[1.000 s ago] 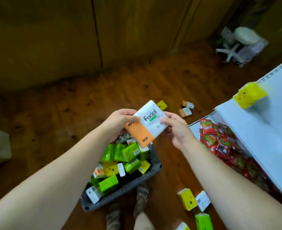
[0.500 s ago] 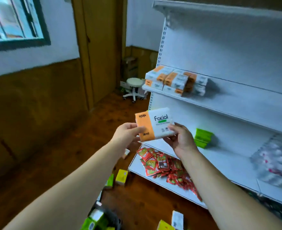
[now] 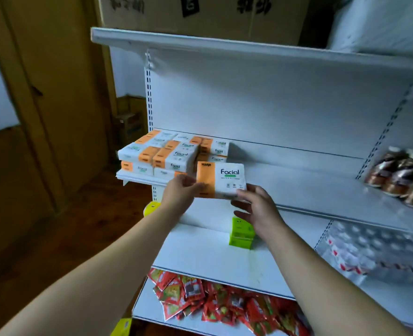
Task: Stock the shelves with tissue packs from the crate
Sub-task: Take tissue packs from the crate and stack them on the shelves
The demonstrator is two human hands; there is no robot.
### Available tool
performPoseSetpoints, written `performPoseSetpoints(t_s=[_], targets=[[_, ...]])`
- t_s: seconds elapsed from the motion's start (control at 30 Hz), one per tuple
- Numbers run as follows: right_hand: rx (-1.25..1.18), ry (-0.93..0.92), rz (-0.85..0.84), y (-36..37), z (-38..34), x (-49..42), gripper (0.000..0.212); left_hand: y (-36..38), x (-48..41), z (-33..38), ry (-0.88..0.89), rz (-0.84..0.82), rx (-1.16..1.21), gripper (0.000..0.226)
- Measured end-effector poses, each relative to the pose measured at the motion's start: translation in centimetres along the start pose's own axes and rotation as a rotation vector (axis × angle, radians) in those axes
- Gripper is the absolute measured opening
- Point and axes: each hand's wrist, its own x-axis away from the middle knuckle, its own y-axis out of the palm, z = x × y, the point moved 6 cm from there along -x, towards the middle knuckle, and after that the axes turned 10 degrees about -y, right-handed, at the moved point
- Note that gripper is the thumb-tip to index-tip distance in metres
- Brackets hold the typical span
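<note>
The tissue pack [image 3: 221,179] is being held upright in front of the middle shelf [image 3: 310,187], just right of the stacked tissue packs [image 3: 174,154], with its printed face toward the camera. Its white area is showing "Facial" in dark letters over a green bar. The small print on the orange band at its left end is unreadable.

The left hand [image 3: 178,192] is grasping the orange end, with the thumb lying across the front. The right hand [image 3: 259,209] is touching the lower right corner with its upper fingertips, the other fingers spreading loosely below. Whether it is pinching the pack cannot be told.

The stacked packs are sitting at the shelf's left end, several showing the same "Facial" mark. Green packs [image 3: 240,232] are standing on the shelf below, and red sachets [image 3: 225,304] are lying heaped on the bottom shelf. Brown bottles [image 3: 404,175] are lined up at the right. A cardboard box [image 3: 200,13] on the top shelf is carrying blurred dark characters.
</note>
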Motion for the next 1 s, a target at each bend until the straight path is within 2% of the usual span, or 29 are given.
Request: performPoseSetpoints(t_s=[0.1, 0.33, 0.4, 0.5, 0.63, 0.8, 1.0], targets=[[0.062, -0.008, 0.019, -0.6, -0.9, -3.6, 0.023, 1.7, -2.9, 2.2, 0.062, 0.034, -0.181, 0.01], [0.186, -0.045, 0.072, 0.6, -1.0, -12.9, 0.027, 3.0, -12.7, 6.1, 0.162, 0.102, -0.457, 0.033], [0.244, -0.04, 0.085, 1.1, -0.5, -15.1, 0.023, 3.4, -15.0, 6.9, 0.217, 0.075, -0.557, 0.041], [0.312, -0.019, 0.093, 1.5, 0.3, -18.0, 0.014, 4.7, -17.9, 7.3, 0.324, -0.024, -0.881, 0.055], [0.377, -0.003, 0.117, 1.6, 2.0, -20.6, 0.013, 5.6, -20.5, 6.8, 0.403, -0.031, -1.135, 0.046], [0.412, 0.026, 0.134, 1.9, 4.0, -22.1, 0.011, 6.2, -22.6, 5.3, 0.422, -0.004, -1.277, 0.035], [0.511, -0.003, 0.103, 2.4, 4.2, -23.1, 0.01, 6.2, -23.6, 5.0, 0.412, 0.041, -1.258, 0.036]])
